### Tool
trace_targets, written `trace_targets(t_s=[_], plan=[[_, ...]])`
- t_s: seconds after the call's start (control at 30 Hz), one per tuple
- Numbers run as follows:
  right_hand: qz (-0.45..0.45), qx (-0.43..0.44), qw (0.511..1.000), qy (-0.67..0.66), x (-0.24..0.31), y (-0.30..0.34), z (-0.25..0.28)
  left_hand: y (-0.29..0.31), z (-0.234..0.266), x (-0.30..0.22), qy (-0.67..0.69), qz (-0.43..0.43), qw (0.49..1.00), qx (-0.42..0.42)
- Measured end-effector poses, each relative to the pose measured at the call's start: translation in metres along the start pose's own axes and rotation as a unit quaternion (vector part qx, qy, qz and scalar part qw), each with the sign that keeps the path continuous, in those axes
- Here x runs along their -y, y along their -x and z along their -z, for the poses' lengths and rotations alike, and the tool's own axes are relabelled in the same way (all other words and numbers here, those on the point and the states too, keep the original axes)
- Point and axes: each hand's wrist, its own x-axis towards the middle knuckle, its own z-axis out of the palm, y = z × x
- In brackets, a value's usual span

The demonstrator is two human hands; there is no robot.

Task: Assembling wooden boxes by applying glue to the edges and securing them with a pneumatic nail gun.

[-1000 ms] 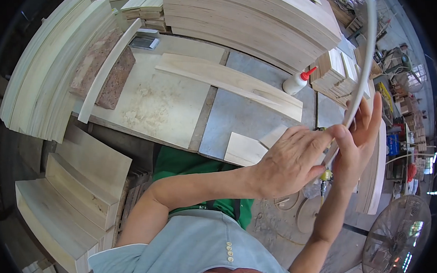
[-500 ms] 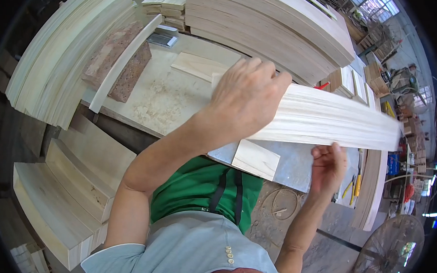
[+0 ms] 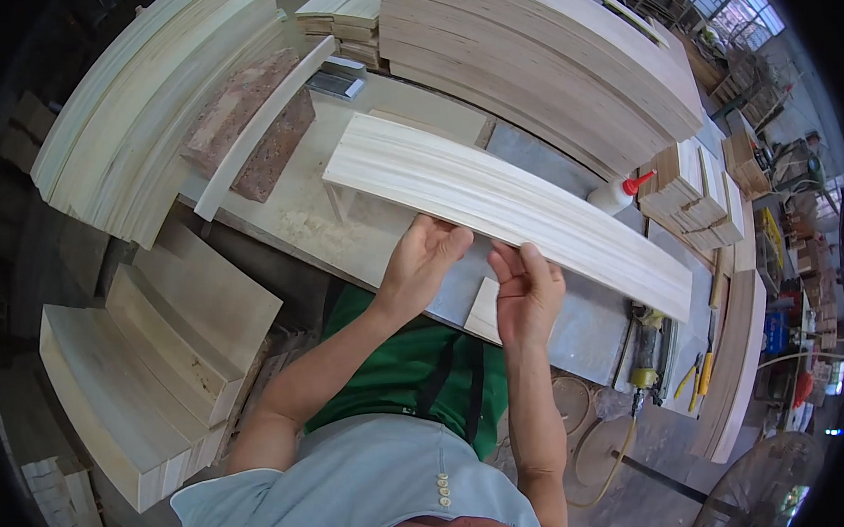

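A long pale wooden board [image 3: 505, 202] with lengthwise ridges lies slantwise across the workbench, its left end farther away. A short wooden piece [image 3: 336, 203] shows under that left end. My left hand [image 3: 418, 271] holds the board's near edge, fingers curled at the edge and thumb beside them. Just to its right, my right hand [image 3: 529, 301] grips the same edge, fingertips partly hidden underneath. Below the board, beside my right hand, a small wooden block [image 3: 483, 310] lies on the bench.
A stone block [image 3: 287, 137] with a curved strip leaning on it sits at the left. Behind stands a big stack of curved boards [image 3: 536, 76]. A white glue bottle [image 3: 611, 196], a pneumatic tool [image 3: 645, 347] with a hose and yellow-handled pliers [image 3: 703, 375] lie at the right.
The board has shifted left and lies lower on the bench. My left hand has come off its top to the near edge, and my right hand has moved left along that edge.
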Motion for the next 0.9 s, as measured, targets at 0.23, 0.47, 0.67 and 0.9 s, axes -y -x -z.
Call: trace_targets(t_s=[0.23, 0.47, 0.67, 0.9], plan=[[-0.076, 0.049, 0.995, 0.036, -0.012, -0.002, 0.005, -0.038, 0.029, 0.001, 0.195, -0.024, 0.979, -0.05], [0.008, 0.002, 1.0, 0.002, 0.042, 0.004, 0.076, -0.066, 0.092, -0.008, 0.165, -0.038, 0.981, -0.094], [0.008, -0.047, 0.997, 0.062, 0.062, 0.0, 0.102, -0.073, 0.109, 0.0, 0.161, -0.004, 0.981, -0.105], [-0.003, -0.038, 0.999, 0.037, 0.062, 0.0, 0.095, -0.085, 0.142, 0.003, 0.159, 0.0, 0.98, -0.122]])
